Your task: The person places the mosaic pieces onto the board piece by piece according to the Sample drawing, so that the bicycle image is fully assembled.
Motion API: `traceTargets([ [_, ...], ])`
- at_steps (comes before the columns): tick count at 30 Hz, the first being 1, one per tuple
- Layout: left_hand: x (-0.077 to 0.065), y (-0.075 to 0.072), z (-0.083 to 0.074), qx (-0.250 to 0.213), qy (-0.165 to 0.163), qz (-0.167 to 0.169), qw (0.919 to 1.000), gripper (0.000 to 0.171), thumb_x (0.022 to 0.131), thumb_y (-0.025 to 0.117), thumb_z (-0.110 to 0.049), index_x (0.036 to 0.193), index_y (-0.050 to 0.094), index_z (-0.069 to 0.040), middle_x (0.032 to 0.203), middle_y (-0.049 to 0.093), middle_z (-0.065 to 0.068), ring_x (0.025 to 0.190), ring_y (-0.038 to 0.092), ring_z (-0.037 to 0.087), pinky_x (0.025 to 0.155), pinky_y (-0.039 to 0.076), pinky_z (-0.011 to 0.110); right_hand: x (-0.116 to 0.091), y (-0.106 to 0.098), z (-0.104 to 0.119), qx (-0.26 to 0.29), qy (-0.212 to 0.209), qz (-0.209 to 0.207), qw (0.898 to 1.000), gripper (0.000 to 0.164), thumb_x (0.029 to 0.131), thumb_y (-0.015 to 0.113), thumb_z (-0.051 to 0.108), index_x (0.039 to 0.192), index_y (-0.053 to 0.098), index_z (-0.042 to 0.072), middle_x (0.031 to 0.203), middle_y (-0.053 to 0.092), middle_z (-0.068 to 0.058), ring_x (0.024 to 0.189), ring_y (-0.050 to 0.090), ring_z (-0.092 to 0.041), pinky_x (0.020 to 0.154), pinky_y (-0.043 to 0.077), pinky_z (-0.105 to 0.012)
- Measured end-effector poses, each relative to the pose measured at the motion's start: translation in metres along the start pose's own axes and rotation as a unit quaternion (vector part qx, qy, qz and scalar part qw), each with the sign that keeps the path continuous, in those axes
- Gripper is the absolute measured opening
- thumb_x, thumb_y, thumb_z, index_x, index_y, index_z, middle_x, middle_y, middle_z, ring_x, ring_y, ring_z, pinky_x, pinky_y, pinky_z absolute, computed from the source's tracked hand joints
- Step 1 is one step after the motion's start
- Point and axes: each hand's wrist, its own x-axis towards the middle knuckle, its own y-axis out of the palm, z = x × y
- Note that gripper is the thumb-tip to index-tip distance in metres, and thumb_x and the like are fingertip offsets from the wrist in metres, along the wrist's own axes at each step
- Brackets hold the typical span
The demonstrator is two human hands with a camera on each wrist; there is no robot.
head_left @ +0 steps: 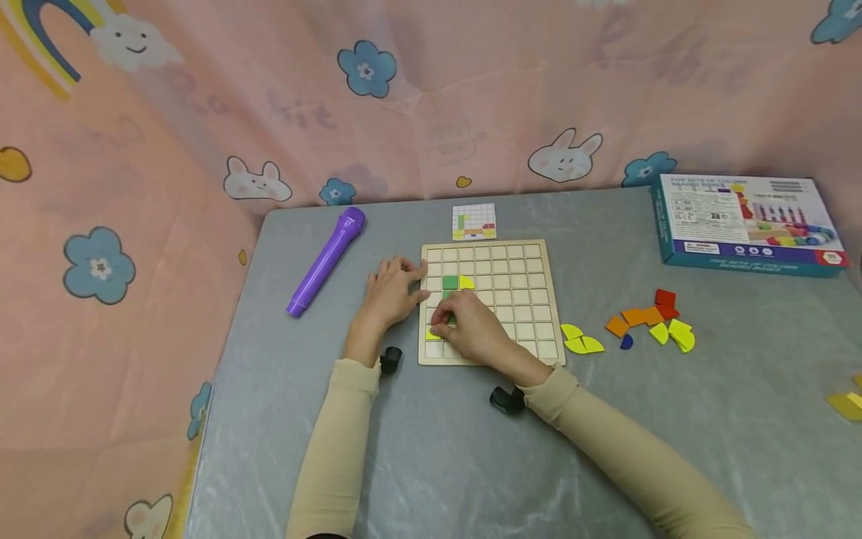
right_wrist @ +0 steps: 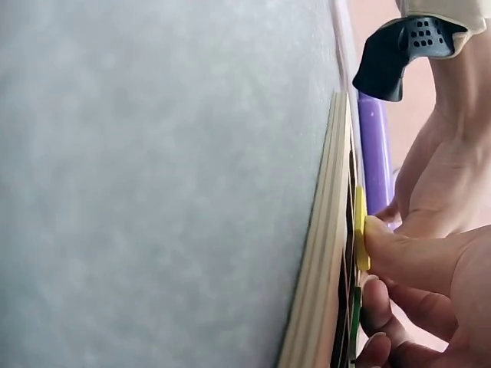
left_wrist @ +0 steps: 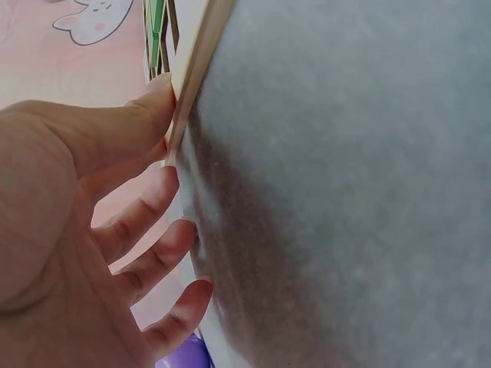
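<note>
A wooden grid board (head_left: 485, 358) lies on the table. Green squares (head_left: 450, 282) sit in one column, with a yellow quarter-round piece (head_left: 467, 282) beside the top one. My left hand (head_left: 390, 292) rests at the board's left edge; its thumb and index finger touch the rim and the other fingers are loosely bent. Over the lower left cells, my right hand (head_left: 474, 329) has its fingers curled and its thumb on a yellow piece (right_wrist: 361, 230), a fingertip close to that piece's end. This hand covers part of the green column and the yellow piece's outline.
A pattern card (head_left: 474, 221) lies behind the board, and a purple microphone-shaped object (head_left: 326, 262) at left. Yellow pieces (head_left: 575, 344), orange squares (head_left: 616, 326), red pieces (head_left: 665, 298) and a blue piece (head_left: 627, 342) lie right of the board. A box (head_left: 747, 224) stands behind them.
</note>
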Motion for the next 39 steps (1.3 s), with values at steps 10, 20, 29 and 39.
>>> traceTargets([
  [10,-0.003,0.0,-0.001,-0.011,0.003,0.0,0.9999,0.06,0.104,0.068,-0.033,0.16,0.049,-0.024,0.149,0.051,0.012,0.136,0.043,0.034,0.109,0.034,0.053,-0.006,-0.003,0.003,-0.021,0.0,0.008,1.0,0.013,0.09,0.084,0.009,0.091,0.072,0.013,0.093,0.064,-0.001,0.096,0.055,-0.02,0.08,0.048,-0.035],
  [20,-0.003,0.002,-0.002,-0.019,-0.001,-0.007,0.9998,0.061,0.104,0.068,-0.032,0.161,0.047,-0.023,0.149,0.05,0.012,0.133,0.042,0.033,0.108,0.033,0.052,-0.045,-0.037,-0.024,-0.042,0.032,-0.007,0.999,0.018,0.09,0.085,0.022,0.1,0.073,0.013,0.1,0.067,-0.003,0.097,0.057,-0.021,0.084,0.048,-0.038],
  [29,-0.004,0.001,-0.002,-0.015,-0.002,-0.003,0.9999,0.061,0.105,0.068,-0.032,0.161,0.047,-0.023,0.15,0.049,0.012,0.133,0.041,0.033,0.108,0.032,0.052,-0.087,-0.077,-0.056,-0.069,0.068,-0.04,0.994,0.015,0.096,0.079,0.016,0.106,0.072,0.008,0.107,0.067,-0.011,0.098,0.057,-0.027,0.082,0.047,-0.042],
  [39,-0.003,0.001,-0.002,-0.009,-0.001,-0.006,0.9999,0.061,0.105,0.068,-0.032,0.161,0.047,-0.023,0.149,0.049,0.012,0.132,0.042,0.033,0.107,0.033,0.052,-0.106,-0.099,-0.071,-0.089,0.125,-0.056,0.987,0.014,0.096,0.076,0.005,0.109,0.072,0.0,0.118,0.066,-0.024,0.109,0.054,-0.04,0.09,0.049,-0.057],
])
